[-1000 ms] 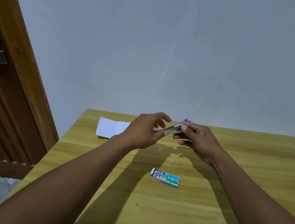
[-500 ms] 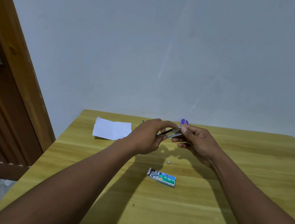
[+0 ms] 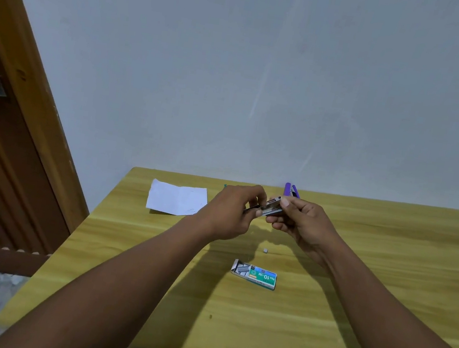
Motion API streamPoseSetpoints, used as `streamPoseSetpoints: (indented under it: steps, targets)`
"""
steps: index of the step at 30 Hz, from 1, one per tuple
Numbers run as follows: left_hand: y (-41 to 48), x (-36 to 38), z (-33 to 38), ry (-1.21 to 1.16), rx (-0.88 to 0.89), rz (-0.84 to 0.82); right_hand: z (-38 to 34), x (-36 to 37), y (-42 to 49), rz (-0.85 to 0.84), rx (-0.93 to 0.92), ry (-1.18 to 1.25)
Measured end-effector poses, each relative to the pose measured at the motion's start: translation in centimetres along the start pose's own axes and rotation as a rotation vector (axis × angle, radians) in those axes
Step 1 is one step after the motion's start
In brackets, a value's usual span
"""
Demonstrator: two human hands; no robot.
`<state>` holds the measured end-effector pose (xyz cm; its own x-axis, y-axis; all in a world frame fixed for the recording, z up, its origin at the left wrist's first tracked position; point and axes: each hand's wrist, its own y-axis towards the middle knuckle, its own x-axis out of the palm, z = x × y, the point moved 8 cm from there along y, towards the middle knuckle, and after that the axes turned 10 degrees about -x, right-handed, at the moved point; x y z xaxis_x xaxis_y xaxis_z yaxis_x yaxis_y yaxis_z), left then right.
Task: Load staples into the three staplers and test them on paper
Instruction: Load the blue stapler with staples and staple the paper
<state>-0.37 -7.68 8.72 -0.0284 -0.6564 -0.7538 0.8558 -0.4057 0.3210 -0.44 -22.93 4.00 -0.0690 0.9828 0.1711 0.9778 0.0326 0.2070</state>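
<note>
Both hands hold a small silver-and-black stapler [image 3: 272, 208] above the far middle of the wooden table [image 3: 369, 282]. My right hand [image 3: 303, 225] grips its right end with the thumb on top. My left hand [image 3: 231, 212] pinches its left end between thumb and fingers. A purple stapler [image 3: 291, 190] shows behind my right hand at the table's back edge. A sliver of something teal [image 3: 225, 185] peeks out behind my left hand. An open green staple box [image 3: 255, 275] lies below the hands, a small staple strip [image 3: 265, 250] above it. White paper [image 3: 176, 198] lies at back left.
The table stands against a pale wall. A brown wooden door and frame [image 3: 22, 127] rise at the left, with grey floor below it. A small dark speck [image 3: 210, 316] sits on the near tabletop.
The hands have stayed together on the silver stapler, with my left fingers shifting slightly along its left end. The view has drifted a little, showing more of the paper.
</note>
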Motion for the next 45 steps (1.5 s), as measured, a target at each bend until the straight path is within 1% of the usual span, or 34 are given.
streamPoseSetpoints:
  steps: [3, 4, 5, 6, 8, 10, 12, 14, 16, 25, 26, 28, 30, 32, 34, 35, 37, 39, 41, 43, 45]
  targets:
    - [-0.1, 0.1, -0.1, 0.078, 0.019, -0.018, 1.1, 0.3, -0.3, 0.001, 0.073, 0.029]
    - [-0.1, 0.2, -0.2, 0.164, 0.034, -0.028, 1.5, 0.4, -0.5, 0.014, 0.105, 0.062]
    - [-0.1, 0.4, 0.0, 0.311, 0.068, -0.025, 1.9, 0.6, -0.6, 0.045, 0.139, 0.109]
    - [-0.3, 0.4, 0.4, 0.487, 0.131, 0.008, 2.4, 0.7, -0.7, 0.096, 0.177, 0.171]
    - [-1.1, 0.5, 1.6, 0.762, 0.346, 0.134, 3.2, 1.1, -0.9, 0.228, 0.248, 0.348]
    - [-2.2, 1.0, 2.5, 0.921, 0.540, 0.221, 3.6, 1.8, -0.8, 0.327, 0.286, 0.500]
    - [-2.8, 1.5, 3.1, 1.013, 0.676, 0.292, 3.5, 2.7, -0.6, 0.360, 0.291, 0.548]
    - [-3.0, 1.4, 3.7, 1.048, 0.746, 0.323, 3.3, 3.4, -0.4, 0.376, 0.280, 0.574]
    - [-2.8, 0.8, 4.2, 1.058, 0.754, 0.344, 2.8, 3.7, -0.2, 0.400, 0.251, 0.600]
    - [-2.2, -1.2, 4.4, 0.915, 0.633, 0.450, 0.2, 3.9, 0.1, 0.387, 0.177, 0.590]
    - [-2.1, -1.3, 4.3, 0.886, 0.618, 0.450, 0.0, 3.7, 0.1, 0.396, 0.163, 0.594]
    - [-1.6, -1.3, 3.9, 0.816, 0.537, 0.396, -0.2, 3.3, 0.1, 0.401, 0.138, 0.578]
    - [-0.8, -1.3, 3.4, 0.659, 0.383, 0.308, -0.1, 2.9, 0.1, 0.402, 0.138, 0.502]
    - [-0.2, -1.5, 2.6, 0.388, 0.171, 0.187, 0.6, 2.4, -0.2, 0.432, 0.166, 0.408]
    - [0.4, -1.5, 1.4, 0.059, -0.046, 0.056, 1.2, 1.9, -0.6, 0.462, 0.204, 0.356]
    - [0.5, -1.3, 0.7, -0.095, -0.166, -0.029, 1.5, 1.8, -0.7, 0.461, 0.221, 0.377]
    - [0.1, 0.2, -0.2, -0.387, -0.361, -0.236, 2.1, 1.8, -0.8, 0.443, 0.261, 0.504]
    - [-0.8, 1.8, -0.5, -0.612, -0.477, -0.434, 2.3, 2.2, -0.8, 0.421, 0.264, 0.683]
    - [-1.8, 3.5, -0.4, -0.845, -0.542, -0.605, 1.9, 2.7, -0.9, 0.393, 0.228, 0.836]
    - [-2.5, 4.7, -0.9, -1.045, -0.598, -0.676, 1.5, 3.1, -1.1, 0.368, 0.193, 0.926]
    - [-3.0, 5.4, -1.2, -1.150, -0.618, -0.687, 1.4, 3.3, -1.2, 0.358, 0.181, 0.959]
